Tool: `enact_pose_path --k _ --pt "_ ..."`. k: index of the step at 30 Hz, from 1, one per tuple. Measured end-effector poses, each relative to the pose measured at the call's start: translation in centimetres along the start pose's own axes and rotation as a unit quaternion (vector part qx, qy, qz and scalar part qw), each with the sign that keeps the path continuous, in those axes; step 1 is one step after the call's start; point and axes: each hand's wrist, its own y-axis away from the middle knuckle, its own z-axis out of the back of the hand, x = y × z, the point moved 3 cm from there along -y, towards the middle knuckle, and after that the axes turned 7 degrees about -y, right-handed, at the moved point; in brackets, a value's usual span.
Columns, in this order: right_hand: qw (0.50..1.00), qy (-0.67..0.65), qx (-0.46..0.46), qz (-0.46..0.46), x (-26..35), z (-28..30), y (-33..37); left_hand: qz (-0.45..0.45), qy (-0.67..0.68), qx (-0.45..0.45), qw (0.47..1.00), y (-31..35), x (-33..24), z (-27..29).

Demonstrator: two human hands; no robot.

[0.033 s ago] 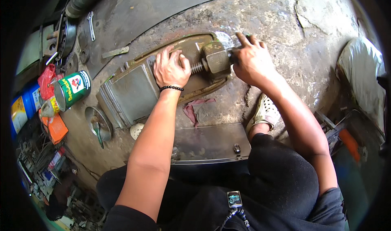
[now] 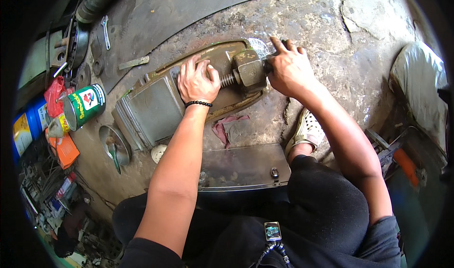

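Note:
A worn machine vise point(image 2: 153, 108) with brownish metal lies on the floor before me. My left hand point(image 2: 198, 81), with a black bead bracelet at its wrist, grips across the middle of the vise, fingers bent over the sliding jaw and thumb near the screw. The threaded screw point(image 2: 228, 80) runs right from there into a heavy nut-shaped block point(image 2: 251, 72) at the vise's end. Beyond that block, my right hand point(image 2: 289, 69) is closed round the dark screw end point(image 2: 268, 67), its index finger reaching outward. The palm and fingers hide most of that end.
A lidded metal box point(image 2: 243, 166) and a reddish rag point(image 2: 229, 128) lie nearer me. A green can point(image 2: 85, 106), a metal bowl point(image 2: 118, 145) with a brush, and an orange box point(image 2: 66, 149) stand left. Farther off are a wrench point(image 2: 105, 33) and a metal sheet point(image 2: 189, 8).
Almost nothing differs. My right hand has shifted very slightly to the left at the screw end; my left hand keeps its place on the vise.

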Motion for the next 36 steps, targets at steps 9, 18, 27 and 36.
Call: enact_pose_path --k 9,18,27,36 --pt "0.999 0.034 -0.009 0.01 0.17 0.24 -0.26 -0.003 0.004 -0.004 1.0 -0.08 -0.08 0.12" --pt "0.999 0.029 0.024 -0.009 -0.35 -0.36 -0.39 0.004 0.005 -0.013 1.0 -0.02 0.02 0.1" --pt "0.998 0.018 0.042 -0.051 0.07 -0.05 0.11 0.008 0.002 -0.008 1.0 -0.03 -0.1 0.38" --pt "0.999 0.009 0.026 -0.037 0.07 -0.17 0.29 0.008 0.006 -0.008 1.0 0.02 0.17 -0.01"
